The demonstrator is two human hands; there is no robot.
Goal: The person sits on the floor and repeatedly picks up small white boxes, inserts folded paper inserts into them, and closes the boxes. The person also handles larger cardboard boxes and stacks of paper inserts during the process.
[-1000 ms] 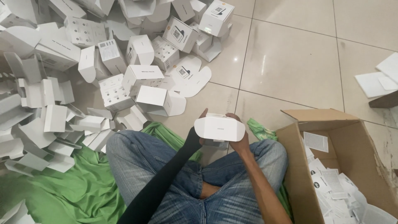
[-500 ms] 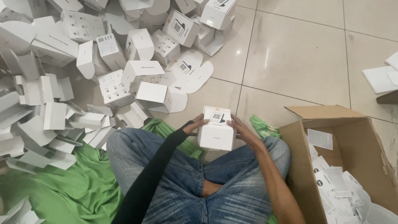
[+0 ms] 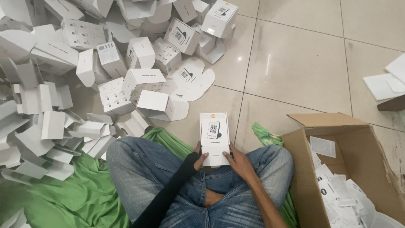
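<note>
Overhead view of a person seated cross-legged on a pale tiled floor. The largest mass is the heap of white cartons, which fills the upper left: many are folded into shape, others lie flat or half open, and several show a small printed panel with a square code. The heap borders a green cloth spread under the person, whose legs in blue jeans cover its middle. At the right stands an open brown cardboard box, just beside the right knee, its flaps raised and its inside holding loose white paper leaflets. A crumpled end of the green cloth shows between this box and the knee. At the far right edge lie a few flat white sheets, well apart from the hands. Over the lap, between the knees, a small white box is held upright with its printed face toward the camera. The left hand, at the end of a black sleeve, grasps its lower left edge; the right hand grasps its lower right edge and bottom corner, fingers curled behind it. Both hands cover the lower corners of the box; nothing else blocks it.
</note>
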